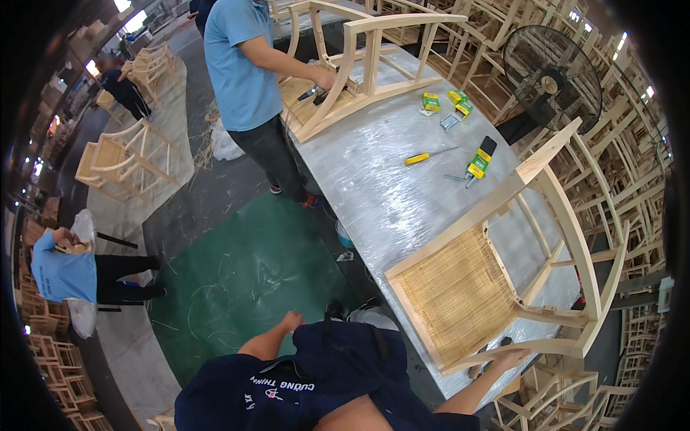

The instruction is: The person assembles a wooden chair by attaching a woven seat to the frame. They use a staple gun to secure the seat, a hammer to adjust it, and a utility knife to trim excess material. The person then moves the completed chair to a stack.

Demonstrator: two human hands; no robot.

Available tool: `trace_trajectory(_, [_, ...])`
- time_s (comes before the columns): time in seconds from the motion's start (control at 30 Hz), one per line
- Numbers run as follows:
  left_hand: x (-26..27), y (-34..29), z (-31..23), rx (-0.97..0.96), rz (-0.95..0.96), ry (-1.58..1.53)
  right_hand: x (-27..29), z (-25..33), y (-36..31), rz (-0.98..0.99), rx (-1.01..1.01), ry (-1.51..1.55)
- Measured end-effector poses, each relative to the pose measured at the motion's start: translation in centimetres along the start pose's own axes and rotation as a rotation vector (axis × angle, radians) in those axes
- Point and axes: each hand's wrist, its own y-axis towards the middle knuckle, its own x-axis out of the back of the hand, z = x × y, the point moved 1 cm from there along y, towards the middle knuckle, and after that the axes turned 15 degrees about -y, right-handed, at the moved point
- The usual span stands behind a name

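Observation:
A pale wooden armchair (517, 188) lies tipped over on the metal-topped table, its woven cane seat (456, 298) facing up. My right hand (509, 359) is at the chair's near curved rail, its fingers closed along the wood. A small dark object (506, 342) sits just beyond that hand; its kind is unclear. My left hand (291, 321) hangs beside my body, away from the table, with its fingers curled in and nothing seen in them. Farther up the table lie a yellow-handled screwdriver (418, 158) and a green-yellow box (480, 161) with loose metal fasteners.
Across the metal table (359, 194), a co-worker in a light blue shirt (241, 72) holds a power tool at another wooden chair (366, 72). More small boxes (458, 104) lie near it. A large black fan (552, 79) stands at right. Green matting (244, 273) covers the floor; stacked chair frames surround.

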Motion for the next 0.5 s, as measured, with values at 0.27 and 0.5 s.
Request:
trace_trajectory(0.27, [-8.2,8.2,-12.1,-0.328,0.185,-0.026,1.8,-3.2,3.5,0.142,-0.076,0.172])
trace_trajectory(0.5, [-17.8,11.5,-24.0,-0.732,0.392,-0.067,5.4,-5.4,7.3,0.447,-0.107,0.376])
